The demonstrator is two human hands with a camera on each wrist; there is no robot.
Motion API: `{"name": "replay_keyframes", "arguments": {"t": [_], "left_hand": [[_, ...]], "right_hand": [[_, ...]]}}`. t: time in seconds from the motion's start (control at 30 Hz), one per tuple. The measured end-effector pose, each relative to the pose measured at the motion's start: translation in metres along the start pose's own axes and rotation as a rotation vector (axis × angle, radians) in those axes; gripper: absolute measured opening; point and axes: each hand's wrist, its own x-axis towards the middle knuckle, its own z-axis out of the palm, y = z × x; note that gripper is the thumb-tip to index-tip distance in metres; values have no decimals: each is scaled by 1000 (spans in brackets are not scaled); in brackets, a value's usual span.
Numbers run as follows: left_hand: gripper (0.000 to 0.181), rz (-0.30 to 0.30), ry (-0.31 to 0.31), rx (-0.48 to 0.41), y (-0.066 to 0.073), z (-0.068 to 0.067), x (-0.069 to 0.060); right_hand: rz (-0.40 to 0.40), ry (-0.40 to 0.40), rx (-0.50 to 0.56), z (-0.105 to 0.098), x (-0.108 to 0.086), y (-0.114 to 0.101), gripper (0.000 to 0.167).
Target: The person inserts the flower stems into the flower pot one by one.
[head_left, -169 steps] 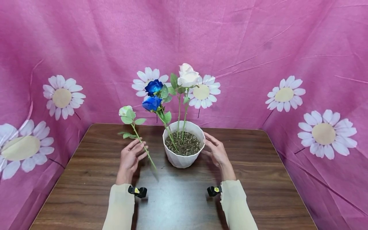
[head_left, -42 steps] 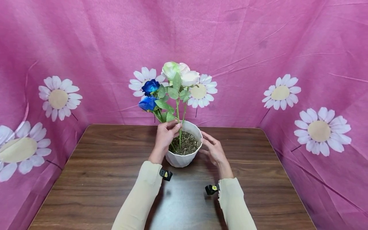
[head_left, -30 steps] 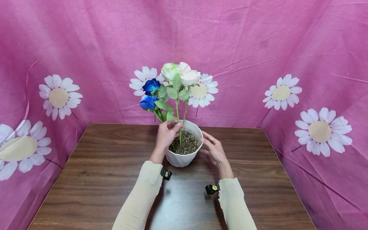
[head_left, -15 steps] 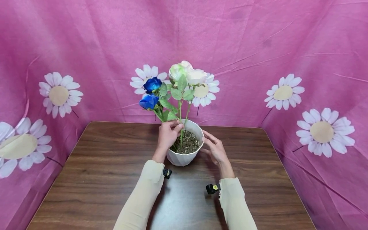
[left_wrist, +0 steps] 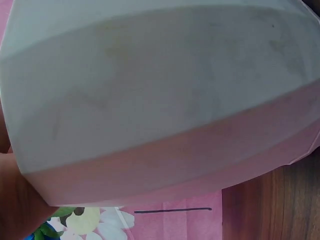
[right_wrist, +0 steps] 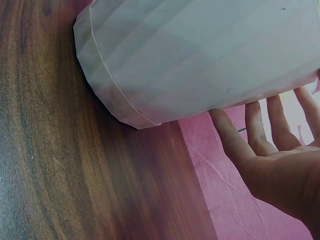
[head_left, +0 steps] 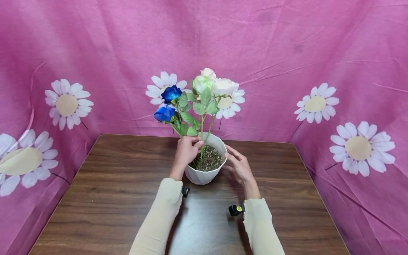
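A white faceted flower pot (head_left: pixel 204 177) filled with dark soil (head_left: pixel 208 159) stands on the table. My left hand (head_left: pixel 186 152) reaches over the pot's left rim and pinches the stem of a green-tinged white rose (head_left: pixel 201 84), whose lower end meets the soil. Behind it rise a pale pink rose (head_left: pixel 208 73) and a white rose (head_left: pixel 224 86). Two blue roses, an upper blue rose (head_left: pixel 171 94) and a lower blue rose (head_left: pixel 164 113), lean left; the left hand hides their lower stems. My right hand (head_left: pixel 241 168) rests its fingertips against the pot's right side, fingers fairly straight in the right wrist view.
The brown wooden table (head_left: pixel 287 198) ends at a back edge just behind the pot. A pink curtain (head_left: pixel 271 42) printed with daisies surrounds it on three sides. Each wrist carries a small black camera, such as the right wrist camera (head_left: pixel 236 210).
The green-tinged rose went from left of the pot, in my left hand, to upright in the soil. Over the last second its head and the white rose shifted right. My right hand stayed.
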Motion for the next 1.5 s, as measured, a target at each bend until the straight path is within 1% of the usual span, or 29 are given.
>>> {"name": "replay_keyframes", "arguments": {"t": [0.13,0.3,0.47,0.57,0.67,0.8,0.93,1.1,1.2,1.3,1.43,1.5], "left_hand": [[16,3,-15,12,0,0,0],[22,5,-24,34,0,-1,-1],[23,36,-27,86,2,-3,-1],[23,37,-22,96,1,-3,-1],[21,54,-22,125,1,-4,0],[18,77,-38,169,0,-4,3],[14,82,-54,205,-2,-2,7],[12,124,-66,256,-5,-1,10],[13,150,-76,254,-6,-1,10],[13,163,-84,248,-6,-1,10],[13,162,-102,230,-8,-2,12],[14,150,-118,211,-9,-3,12]], "right_hand": [[0,3,-2,-1,0,1,50],[-13,-9,-2,-2,1,3,49],[-25,-8,-2,-1,1,2,50],[-19,-13,-8,0,1,2,50],[-15,-13,-7,1,1,2,51],[-18,-5,1,1,1,1,51],[-17,-8,-3,0,1,0,51],[-16,-13,-3,0,1,1,51],[-18,-16,-5,1,1,1,51],[-18,-17,-8,0,0,1,52],[-21,-15,-7,0,0,1,51],[-23,-12,-8,1,1,1,51]]}}
